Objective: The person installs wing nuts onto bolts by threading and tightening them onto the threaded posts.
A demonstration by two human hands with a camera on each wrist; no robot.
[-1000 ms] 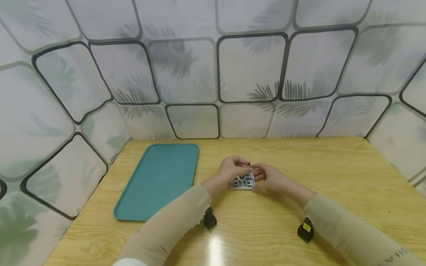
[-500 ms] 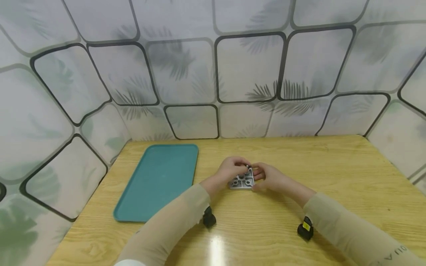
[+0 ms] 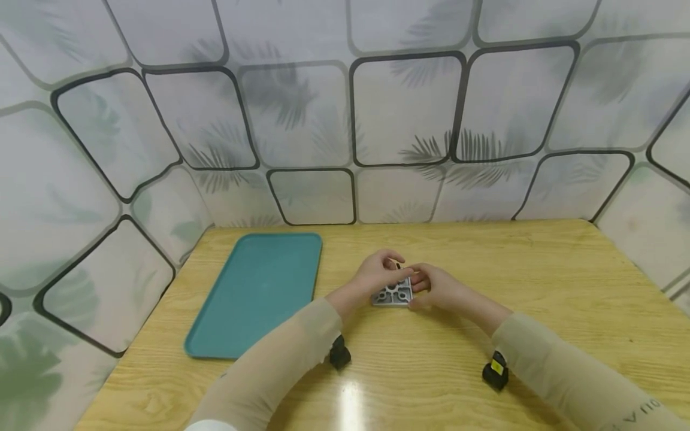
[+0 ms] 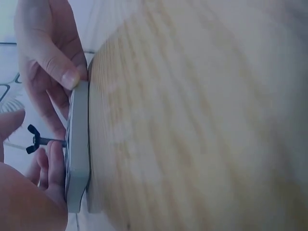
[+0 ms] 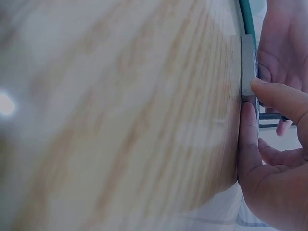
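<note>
A grey square plate [image 3: 392,293] with ribs and round bosses on its upper face lies on the table between the hands. A black wing screw [image 4: 41,140] stands upright in it, its wings clear of the plate. My left hand [image 3: 376,273] is over the plate's left and far part; its thumb and fingers are spread on either side of the wing screw, apart from its wings. With thumb and fingers, my right hand [image 3: 441,289] holds the plate by its right edge. The left hand hides part of the plate's top in the head view.
A teal tray [image 3: 259,293] lies to the left on the wooden table [image 3: 420,377]. Behind the table hangs a patterned cloth wall [image 3: 302,120]. Each wrist carries a small black camera, such as the right one [image 3: 496,372].
The left thumb and fingers, together at the wing screw half a second ago, have spread apart, and the thumb reaches further right. The right hand and the plate stay where they were.
</note>
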